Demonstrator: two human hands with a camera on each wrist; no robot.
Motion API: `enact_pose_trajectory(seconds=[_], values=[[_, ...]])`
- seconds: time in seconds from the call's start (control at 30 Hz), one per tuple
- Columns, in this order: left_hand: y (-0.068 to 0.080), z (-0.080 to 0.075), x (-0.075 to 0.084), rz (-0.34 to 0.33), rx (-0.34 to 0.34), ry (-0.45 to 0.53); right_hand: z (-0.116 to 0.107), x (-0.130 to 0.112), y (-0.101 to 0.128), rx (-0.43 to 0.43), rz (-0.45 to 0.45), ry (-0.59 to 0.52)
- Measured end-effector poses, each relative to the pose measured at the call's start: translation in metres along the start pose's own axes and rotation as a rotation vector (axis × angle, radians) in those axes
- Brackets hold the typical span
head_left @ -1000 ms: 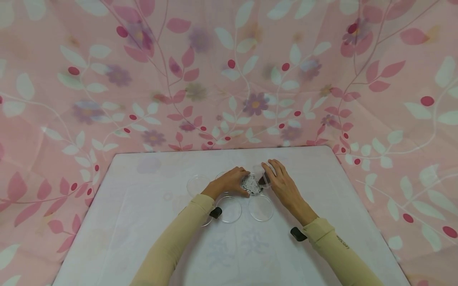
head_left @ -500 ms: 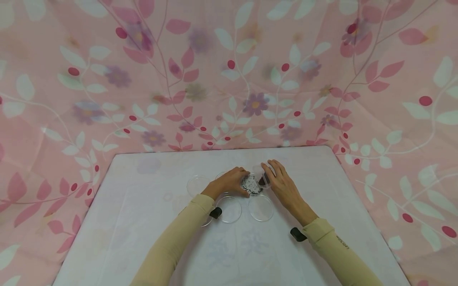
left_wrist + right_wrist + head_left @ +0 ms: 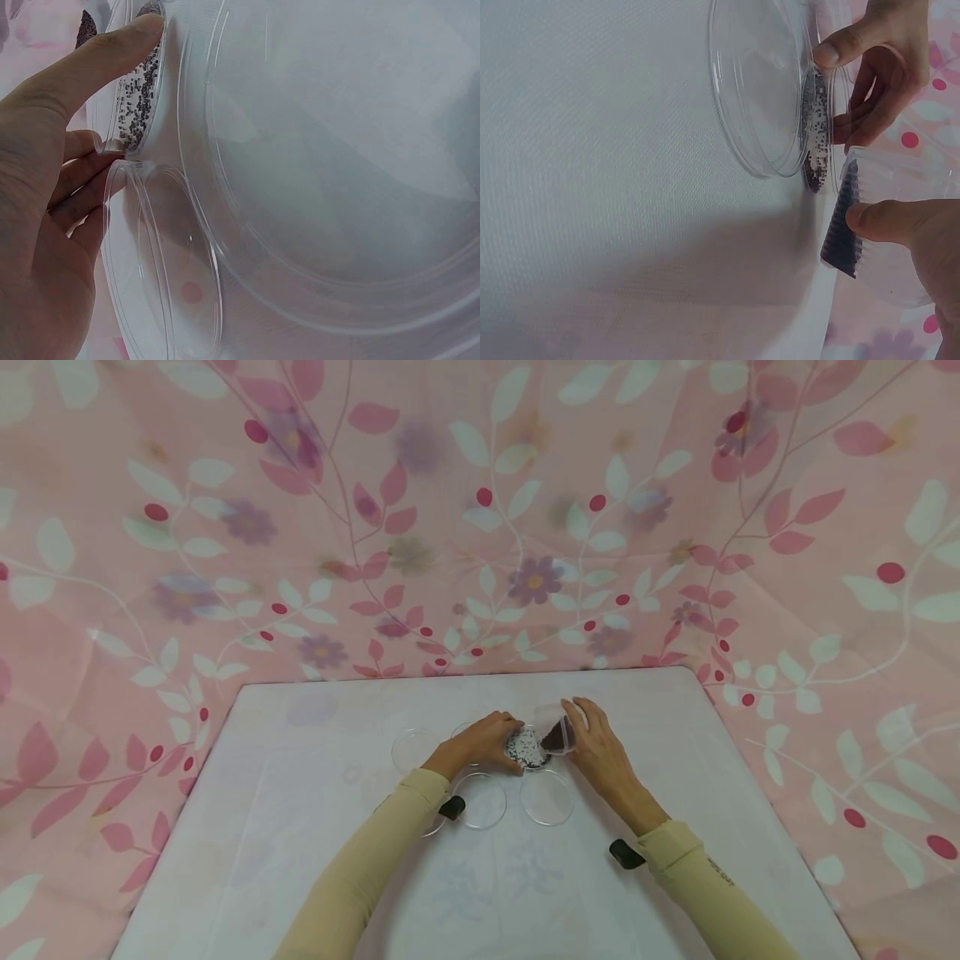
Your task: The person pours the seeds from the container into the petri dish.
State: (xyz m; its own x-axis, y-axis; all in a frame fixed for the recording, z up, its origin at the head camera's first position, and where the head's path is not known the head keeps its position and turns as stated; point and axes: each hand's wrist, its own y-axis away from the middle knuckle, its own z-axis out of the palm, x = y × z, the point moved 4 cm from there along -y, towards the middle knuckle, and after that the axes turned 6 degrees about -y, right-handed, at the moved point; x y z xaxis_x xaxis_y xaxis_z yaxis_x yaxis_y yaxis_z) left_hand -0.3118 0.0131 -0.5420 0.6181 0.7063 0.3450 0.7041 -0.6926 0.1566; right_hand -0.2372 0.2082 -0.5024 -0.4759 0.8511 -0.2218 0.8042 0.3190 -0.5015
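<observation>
1. The right hand [image 3: 600, 747] has lifted the small clear cup [image 3: 558, 732] off the table; a second ago the cup sat low beside the dish, with the fingers lying flat over it.
2. The cup is now tipped to the left, its mouth over the right edge of the dish of grains [image 3: 527, 748], and its dark seeds [image 3: 557, 742] have slid down towards the mouth.
3. The right hand's fingers [image 3: 581, 714] now curl round the cup and sit higher and slightly further right.
</observation>
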Motion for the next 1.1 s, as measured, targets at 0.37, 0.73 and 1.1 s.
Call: enact_pose_trajectory(seconds=[0.37,0.73,1.1], values=[[-0.001,0.004,-0.002,0.008,0.005,-0.017,0.002,0.007,0.006,0.025,0.056,-0.039],[-0.002,0.004,-0.003,0.011,0.008,-0.013,0.001,0.019,0.011,0.032,0.167,-0.15],[-0.002,0.004,-0.002,0.001,0.001,-0.014,-0.002,0.026,0.017,0.052,0.222,-0.215]])
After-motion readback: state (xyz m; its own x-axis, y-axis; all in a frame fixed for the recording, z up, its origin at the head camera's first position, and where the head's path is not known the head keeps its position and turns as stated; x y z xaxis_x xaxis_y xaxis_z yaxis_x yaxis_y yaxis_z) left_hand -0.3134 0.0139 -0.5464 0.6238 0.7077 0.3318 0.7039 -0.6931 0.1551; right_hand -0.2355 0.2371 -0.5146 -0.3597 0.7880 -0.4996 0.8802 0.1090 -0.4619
